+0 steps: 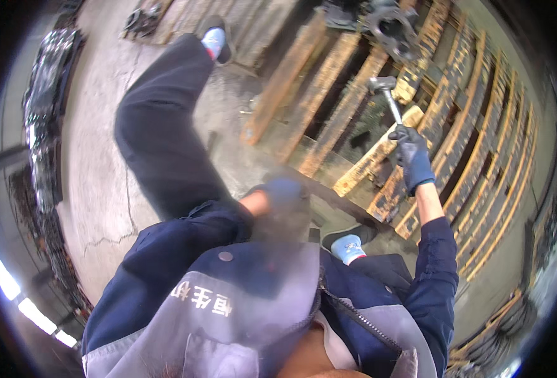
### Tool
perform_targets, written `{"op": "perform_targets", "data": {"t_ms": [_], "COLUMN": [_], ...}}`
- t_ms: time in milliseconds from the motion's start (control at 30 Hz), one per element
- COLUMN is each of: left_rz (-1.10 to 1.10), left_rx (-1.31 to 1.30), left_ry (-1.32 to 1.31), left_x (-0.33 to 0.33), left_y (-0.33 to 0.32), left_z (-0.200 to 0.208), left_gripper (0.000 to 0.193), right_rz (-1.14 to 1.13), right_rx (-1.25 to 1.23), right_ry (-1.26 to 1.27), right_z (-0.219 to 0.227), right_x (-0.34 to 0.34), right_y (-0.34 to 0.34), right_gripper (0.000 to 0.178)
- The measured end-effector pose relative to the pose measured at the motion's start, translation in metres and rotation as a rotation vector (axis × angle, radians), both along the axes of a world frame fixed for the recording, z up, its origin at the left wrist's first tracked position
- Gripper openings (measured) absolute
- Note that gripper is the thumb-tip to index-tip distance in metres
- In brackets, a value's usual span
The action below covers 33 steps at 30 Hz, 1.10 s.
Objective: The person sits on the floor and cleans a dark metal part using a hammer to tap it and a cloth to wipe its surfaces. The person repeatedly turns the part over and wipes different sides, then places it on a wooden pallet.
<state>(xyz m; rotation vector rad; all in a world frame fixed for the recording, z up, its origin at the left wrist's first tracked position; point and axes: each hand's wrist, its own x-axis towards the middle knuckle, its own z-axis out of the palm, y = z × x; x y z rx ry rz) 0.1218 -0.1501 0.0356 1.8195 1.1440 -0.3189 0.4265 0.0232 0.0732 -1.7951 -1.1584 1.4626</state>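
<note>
Nearest, one navy-and-grey work jacket (253, 271); before it, the left hand (281, 192), blue-gloved, blurred, finger state impossible to tell, near the near left corner of one slatted wooden pallet (367, 165). Next, the right hand (412, 152), in a black-and-blue glove, fingers clamped around the handle of one metal hammer (392, 104), head outward, over the slats. Farther, one metal casting (392, 33) with round openings, toward the pallet's far edge.

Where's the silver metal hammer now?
In the head view, the silver metal hammer is right of centre, held in the dark-gloved right hand, over brown wooden slats.
</note>
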Motion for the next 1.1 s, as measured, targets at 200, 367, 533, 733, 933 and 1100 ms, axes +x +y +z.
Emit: {"op": "perform_targets", "data": {"t_ms": [200,367,533,733,933,1100], "left_rz": [0.310,0.225,0.284,0.385,0.633,0.484], "left_rx": [-0.041,0.060,0.206,0.599,1.253,1.237], "left_ry": [-0.148,-0.044,-0.103,-0.354,-0.347,-0.591], "left_x": [-0.025,-0.041,-0.042,-0.079,-0.161,-0.172], "left_y": [-0.027,-0.031,-0.016,0.017,0.042,0.122], "left_z": [0.014,0.039,0.085,0.206,0.305,0.332], "left_gripper": [0.021,0.023,0.022,0.033,0.039,0.032], "right_rz": [0.468,0.617,0.892,0.997,0.586,0.032], "right_rx": [0.252,0.331,0.364,0.368,0.590,0.470], "right_ry": [-0.324,-0.545,-0.888,-1.094,-1.132,-0.259], "right_z": [-0.043,-0.054,-0.040,-0.005,0.095,0.213], "right_x": [-0.117,-0.170,-0.186,-0.178,-0.090,0.015], "right_y": [0.001,-0.004,-0.012,-0.015,0.029,-0.020], "right_gripper": [0.036,0.034,0.029,0.028,0.028,0.020]}}
